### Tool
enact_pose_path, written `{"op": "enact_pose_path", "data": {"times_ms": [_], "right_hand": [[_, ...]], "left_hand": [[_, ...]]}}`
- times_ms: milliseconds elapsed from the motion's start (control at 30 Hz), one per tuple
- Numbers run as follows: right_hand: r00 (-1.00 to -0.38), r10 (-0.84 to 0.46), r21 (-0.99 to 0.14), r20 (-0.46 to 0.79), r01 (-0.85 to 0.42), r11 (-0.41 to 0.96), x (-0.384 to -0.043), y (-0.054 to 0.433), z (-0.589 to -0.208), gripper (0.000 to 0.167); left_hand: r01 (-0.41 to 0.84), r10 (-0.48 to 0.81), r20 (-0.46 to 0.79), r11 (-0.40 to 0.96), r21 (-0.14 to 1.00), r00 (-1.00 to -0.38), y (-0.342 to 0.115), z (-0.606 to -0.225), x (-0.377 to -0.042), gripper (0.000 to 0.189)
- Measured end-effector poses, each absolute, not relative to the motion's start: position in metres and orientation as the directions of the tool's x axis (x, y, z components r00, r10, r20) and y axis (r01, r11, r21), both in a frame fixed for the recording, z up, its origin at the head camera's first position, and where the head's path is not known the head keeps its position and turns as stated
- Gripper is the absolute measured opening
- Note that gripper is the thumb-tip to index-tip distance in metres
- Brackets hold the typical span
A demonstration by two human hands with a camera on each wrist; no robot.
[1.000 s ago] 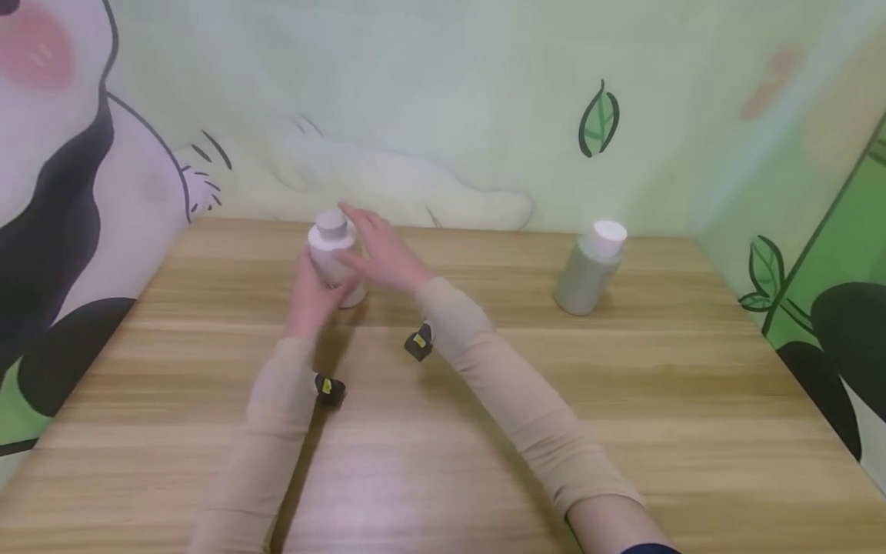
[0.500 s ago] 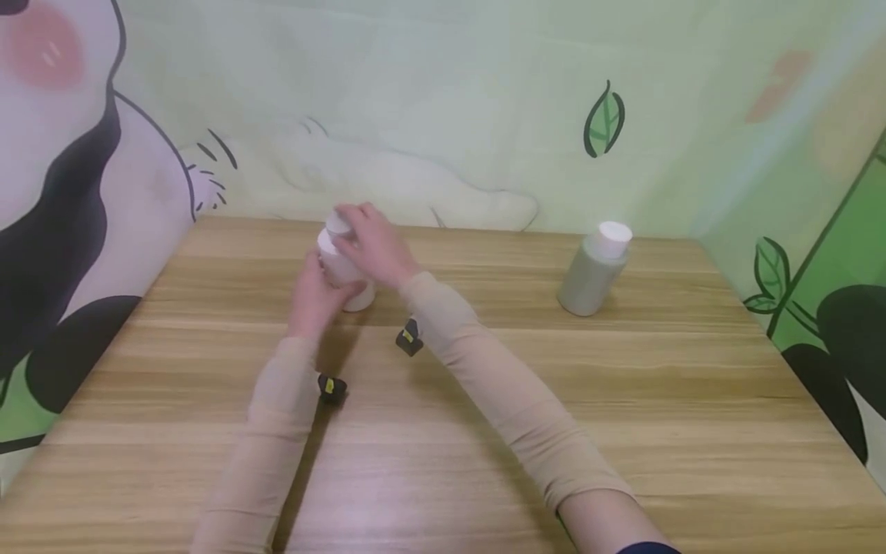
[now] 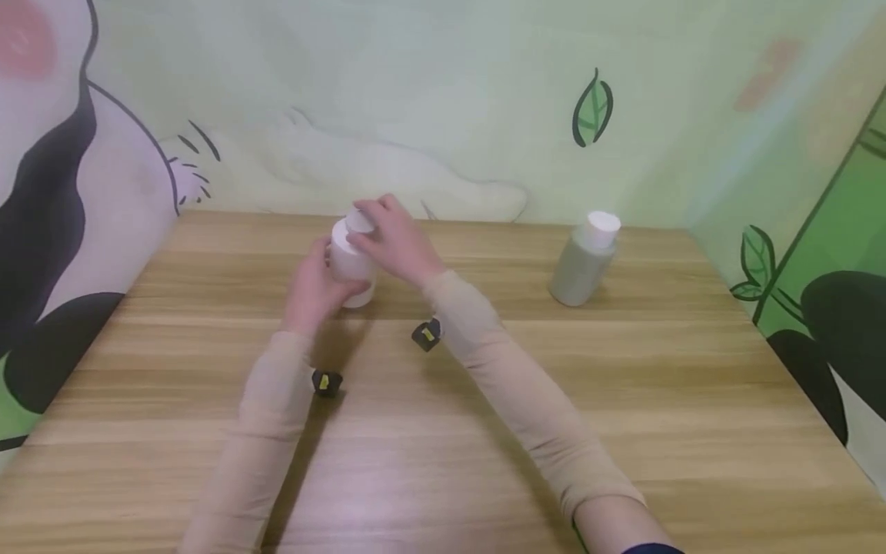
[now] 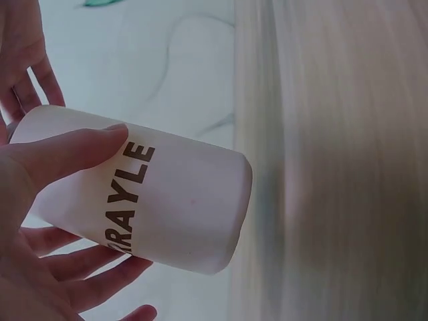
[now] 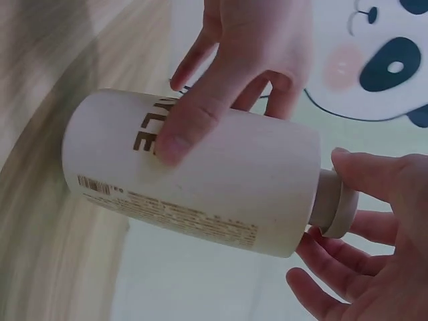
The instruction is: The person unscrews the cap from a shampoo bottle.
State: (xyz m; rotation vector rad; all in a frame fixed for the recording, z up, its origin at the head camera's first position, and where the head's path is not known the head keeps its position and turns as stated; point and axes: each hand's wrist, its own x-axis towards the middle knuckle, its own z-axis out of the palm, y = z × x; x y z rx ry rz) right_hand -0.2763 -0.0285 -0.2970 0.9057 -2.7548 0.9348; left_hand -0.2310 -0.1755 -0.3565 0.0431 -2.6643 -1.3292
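Observation:
A white bottle [image 3: 351, 265] stands near the back of the table, left of the middle, tilted slightly. My left hand [image 3: 313, 294] grips its body low down, thumb across the front and fingers behind. In the left wrist view, the thumb lies beside brown lettering that reads in part "RAYLE". My right hand [image 3: 403, 245] is at the bottle's top; the right wrist view shows its thumb and fingers around the cap [image 5: 336, 204]. A barcode and small print [image 5: 180, 210] run along the bottle's side there.
A grey-green bottle [image 3: 584, 268] with a white cap stands toward the back right of the wooden table [image 3: 443, 431]. Behind the table hangs a pale backdrop [image 3: 443, 92] with cartoon pandas and leaves. Small black wrist devices [image 3: 326, 382] sit at both sleeves.
My right hand has moved from beside the bottle's shoulder up onto the cap and pinches it. The bottle has shifted slightly right with my left hand. The camera view has moved a little too.

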Motion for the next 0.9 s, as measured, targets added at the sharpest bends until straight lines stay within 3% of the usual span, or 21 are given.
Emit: {"op": "enact_pose_path", "data": {"times_ms": [367,900], "right_hand": [[-0.783,-0.491,-0.521,0.382,-0.622,0.585,-0.250,0.018,-0.286,0.044],[-0.764,-0.521,-0.506,0.380,-0.644,0.574,-0.229,0.079,-0.298,0.041]], "left_hand": [[0.162,0.041,0.179,0.649,0.743,-0.983,-0.160,-0.335,-0.216,0.080],[0.326,0.248,0.213,0.662,0.675,-0.945,-0.131,-0.336,-0.202,0.080]]}}
